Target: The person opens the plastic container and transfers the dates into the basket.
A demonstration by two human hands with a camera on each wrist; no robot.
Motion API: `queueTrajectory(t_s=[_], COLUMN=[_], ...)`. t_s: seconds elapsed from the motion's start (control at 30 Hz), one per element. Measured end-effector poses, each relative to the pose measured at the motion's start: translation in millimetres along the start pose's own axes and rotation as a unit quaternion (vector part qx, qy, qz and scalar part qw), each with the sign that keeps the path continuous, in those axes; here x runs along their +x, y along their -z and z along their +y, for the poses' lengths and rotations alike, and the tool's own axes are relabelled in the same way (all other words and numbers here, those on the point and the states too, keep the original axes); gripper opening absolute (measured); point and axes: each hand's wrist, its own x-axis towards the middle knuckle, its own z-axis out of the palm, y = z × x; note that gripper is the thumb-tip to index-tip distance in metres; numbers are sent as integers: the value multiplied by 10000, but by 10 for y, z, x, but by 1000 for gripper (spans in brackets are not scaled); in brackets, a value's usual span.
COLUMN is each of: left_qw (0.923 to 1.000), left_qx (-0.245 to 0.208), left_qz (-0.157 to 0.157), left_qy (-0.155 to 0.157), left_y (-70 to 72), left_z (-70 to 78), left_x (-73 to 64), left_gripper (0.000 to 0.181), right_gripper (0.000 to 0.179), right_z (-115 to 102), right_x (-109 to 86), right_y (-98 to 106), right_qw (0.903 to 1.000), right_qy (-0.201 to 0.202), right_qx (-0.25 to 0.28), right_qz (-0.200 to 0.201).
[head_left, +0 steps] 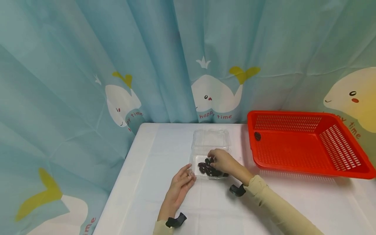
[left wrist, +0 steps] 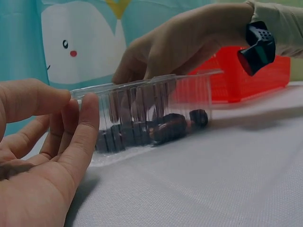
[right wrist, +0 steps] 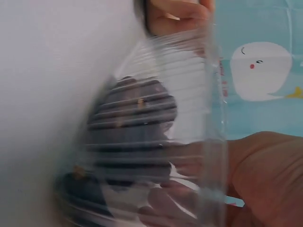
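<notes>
A clear plastic clamshell box (head_left: 195,160), its lid (head_left: 210,138) folded back, stands on the white table with several dark, glossy oval fruits (head_left: 205,169) inside. My left hand (head_left: 180,184) is at the box's near left corner; in the left wrist view its thumb and a finger pinch the rim. From the right, my right hand (head_left: 224,161) reaches over the wall, fingertips down among the fruits. Seen through the ribbed wall in the right wrist view, those fingers (right wrist: 184,158) touch the dark fruits (right wrist: 132,127); whether they grip one is blurred.
A red plastic basket (head_left: 311,169) with slotted walls stands to the right of the box. One dark oval fruit (head_left: 257,136) lies in its left end. Behind the white table (head_left: 141,182) hangs a blue curtain (head_left: 164,65) printed with whales.
</notes>
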Motion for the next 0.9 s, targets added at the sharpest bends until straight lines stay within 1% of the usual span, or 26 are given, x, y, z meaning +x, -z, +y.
queueTrajectory(t_s=[0.13,0.23,0.47,0.6,0.77,0.83,0.9], left_qw=[10000,10000,10000,10000,9998,9998,9998], left_qx=[11,-20,18,-38,-118,-126,-119], left_qz=[-35,-10,28,85,163,173,172], left_qy=[-24,-15,-7,13,35,35,35], left_y=[7,2,-7,-14,-20,-19,-17], left_z=[-8,-10,-4,-1,-1,-5,-13], left_x=[-3,-5,-17,-22,-21,-16,-10], left_gripper=[62,62,62,61,60,60,60], right_gripper=[30,28,19,15,15,16,17], right_z=[7,-6,-49,-55,-39,-29,-13], right_x=[2,-11,-61,-79,-84,-87,-92], right_y=[-52,-67,-73,-79,-92,-93,-93], right_qw=[9992,9982,9978,9971,9959,9953,9947], right_qy=[65,92,73,94,102,144,270], right_qx=[-367,-540,-557,-627,-766,-826,-863], right_qz=[110,244,356,425,464,480,496])
